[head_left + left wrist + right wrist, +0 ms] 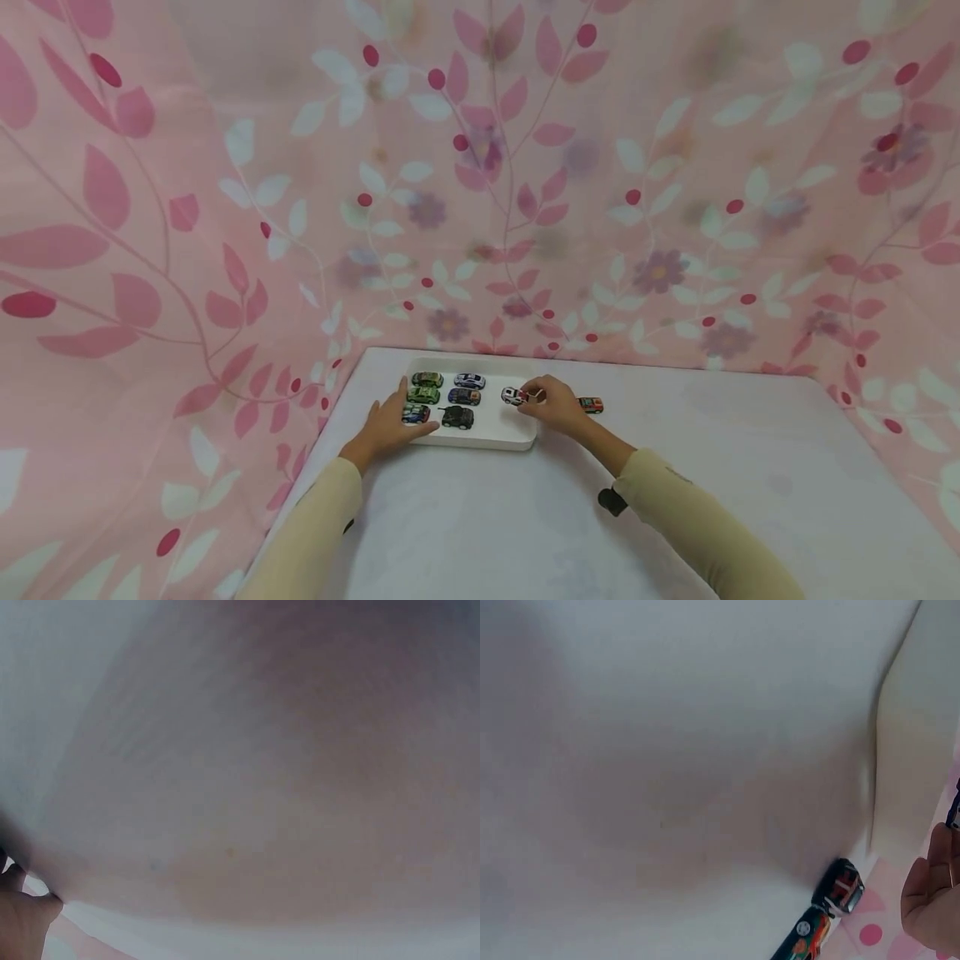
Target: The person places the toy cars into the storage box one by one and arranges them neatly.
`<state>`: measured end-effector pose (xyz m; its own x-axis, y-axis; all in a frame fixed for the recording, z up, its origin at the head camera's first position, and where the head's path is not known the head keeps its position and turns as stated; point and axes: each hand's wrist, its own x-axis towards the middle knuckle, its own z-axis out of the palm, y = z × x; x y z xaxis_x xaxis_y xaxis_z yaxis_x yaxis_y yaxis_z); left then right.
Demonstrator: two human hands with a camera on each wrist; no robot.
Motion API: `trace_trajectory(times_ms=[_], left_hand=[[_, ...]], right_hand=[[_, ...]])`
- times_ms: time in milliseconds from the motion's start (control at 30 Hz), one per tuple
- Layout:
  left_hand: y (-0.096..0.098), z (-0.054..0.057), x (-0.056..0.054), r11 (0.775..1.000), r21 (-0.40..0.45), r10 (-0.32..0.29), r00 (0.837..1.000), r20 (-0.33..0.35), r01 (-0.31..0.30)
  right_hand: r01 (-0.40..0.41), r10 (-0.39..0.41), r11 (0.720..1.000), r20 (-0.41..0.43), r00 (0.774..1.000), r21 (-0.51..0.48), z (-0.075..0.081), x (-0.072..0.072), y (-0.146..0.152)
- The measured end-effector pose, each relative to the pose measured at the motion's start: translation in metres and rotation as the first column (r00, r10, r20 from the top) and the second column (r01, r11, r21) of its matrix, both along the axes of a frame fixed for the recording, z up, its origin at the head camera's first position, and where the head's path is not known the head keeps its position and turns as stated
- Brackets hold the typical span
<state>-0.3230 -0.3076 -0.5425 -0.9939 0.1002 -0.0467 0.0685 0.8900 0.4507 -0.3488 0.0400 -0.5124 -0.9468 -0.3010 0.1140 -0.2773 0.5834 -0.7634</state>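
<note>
My right hand (553, 406) pinches a small white toy car (513, 396) over the right part of a shallow white tray (495, 433). My left hand (388, 429) rests at the tray's left end, thumb stretched along the near rim. Two columns of toy cars fill the tray's left half: green ones (423, 395) and a blue-green one (417, 414) by the left hand, then a white-and-blue car (469, 381), a dark blue car (464, 397) and a black vehicle (457, 417). In the left wrist view only part of the left hand (26, 919) shows.
An orange-and-green toy car (590, 405) lies on the white-covered table (720, 467) right of the tray, partly behind the right hand. The right wrist view shows a dark red-marked car (840, 886) there too. A pink floral curtain (570, 208) borders the table.
</note>
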Motion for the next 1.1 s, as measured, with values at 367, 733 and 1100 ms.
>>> trace_trajectory(times_ms=[367, 733, 1100], left_hand=[[0.002, 0.0, -0.001, 1.0, -0.001, -0.008, 1.0, 0.004, 0.008], [0.001, 0.0, -0.002, 1.0, -0.016, 0.008, 1.0, 0.001, -0.008], [0.001, -0.005, -0.002, 1.0, -0.025, 0.008, 1.0, -0.001, -0.008]], right_hand=[[0.05, -0.031, 0.982, -0.109, 0.994, 0.182, -0.015, 0.004, -0.025], [0.072, -0.032, 0.953, -0.139, 0.99, 0.294, -0.023, 0.011, -0.044], [0.095, -0.039, 0.934, -0.166, 0.985, 0.343, -0.026, 0.017, -0.051]])
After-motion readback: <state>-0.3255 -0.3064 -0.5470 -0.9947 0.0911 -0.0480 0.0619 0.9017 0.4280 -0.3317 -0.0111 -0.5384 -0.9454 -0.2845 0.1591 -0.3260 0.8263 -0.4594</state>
